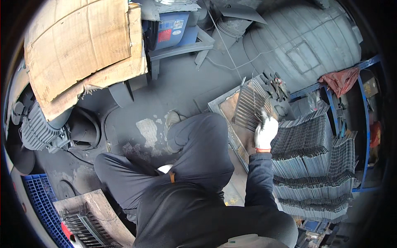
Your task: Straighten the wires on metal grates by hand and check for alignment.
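My right hand (265,131), in a white glove with darkened fingertips, is closed on the near right edge of a dark metal grille (250,103) made of thin parallel bars. The grille lies tilted over a worn board in a metal frame (231,108), to the right of my knee. Just right of my hand stand tall stacks of similar grey metal grilles (300,142), packed tightly in layers. I cannot make out my left hand in the picture. At the lower left, several dark grilles (84,225) rest on a wooden board (105,211).
Dark work gloves (276,86) lie beyond the grille. A large grey ribbed drum (306,45) fills the far right, near a blue rack (366,124). Cardboard sheets (82,49) cover the far left, above a motor (41,128). A blue crate (39,202) stands at left.
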The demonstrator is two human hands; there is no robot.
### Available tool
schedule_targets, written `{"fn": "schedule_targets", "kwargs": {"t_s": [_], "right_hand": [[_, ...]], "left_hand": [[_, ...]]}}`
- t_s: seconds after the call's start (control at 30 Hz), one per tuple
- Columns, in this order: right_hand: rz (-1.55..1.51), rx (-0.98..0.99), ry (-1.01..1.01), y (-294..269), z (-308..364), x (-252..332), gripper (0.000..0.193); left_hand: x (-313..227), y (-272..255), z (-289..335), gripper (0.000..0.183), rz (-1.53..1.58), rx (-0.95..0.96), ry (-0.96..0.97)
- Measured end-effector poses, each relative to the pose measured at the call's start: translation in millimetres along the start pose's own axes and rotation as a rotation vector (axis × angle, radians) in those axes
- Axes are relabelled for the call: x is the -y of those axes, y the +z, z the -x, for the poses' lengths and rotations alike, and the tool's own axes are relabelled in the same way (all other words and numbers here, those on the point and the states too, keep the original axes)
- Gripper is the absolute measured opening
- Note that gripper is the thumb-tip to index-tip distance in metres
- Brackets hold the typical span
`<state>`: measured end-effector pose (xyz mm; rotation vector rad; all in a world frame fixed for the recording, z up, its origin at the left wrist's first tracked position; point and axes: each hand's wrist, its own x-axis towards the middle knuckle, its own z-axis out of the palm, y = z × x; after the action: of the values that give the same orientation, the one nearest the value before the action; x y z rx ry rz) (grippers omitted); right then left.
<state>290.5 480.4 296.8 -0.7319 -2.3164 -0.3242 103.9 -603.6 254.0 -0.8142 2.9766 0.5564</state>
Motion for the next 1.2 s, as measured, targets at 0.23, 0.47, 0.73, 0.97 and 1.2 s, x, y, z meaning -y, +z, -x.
{"fn": "schedule_targets", "kwargs": {"t_s": [0.23,0.47,0.73,0.97,1.2], "right_hand": [[0.263,0.315,-0.006,43.3,27.3,-29.8,0.054],[-0.039,0.265,-0.071,42.7,36.6,-17.4,0.049],[-0.003,0.312,-0.042,64.3,74.4,-25.4,0.057],[-0.01,0.371,-0.042,65.6,50.0,-11.7,0.051],[-0.061,0.357,-0.05,45.4,82.2,-19.3,0.06]], "left_hand": [[9.6,8.5,-11.6,0.043,-0.095,-0.098,0.091],[-146.8,-41.3,91.7,0.044,-0.177,-0.253,-0.035],[-251.4,-84.9,126.4,0.039,-0.016,-0.242,0.319],[-326.0,-94.6,132.2,0.036,0.101,-0.243,0.494],[-459.5,-69.9,169.4,0.014,0.384,-0.041,0.64]]}}
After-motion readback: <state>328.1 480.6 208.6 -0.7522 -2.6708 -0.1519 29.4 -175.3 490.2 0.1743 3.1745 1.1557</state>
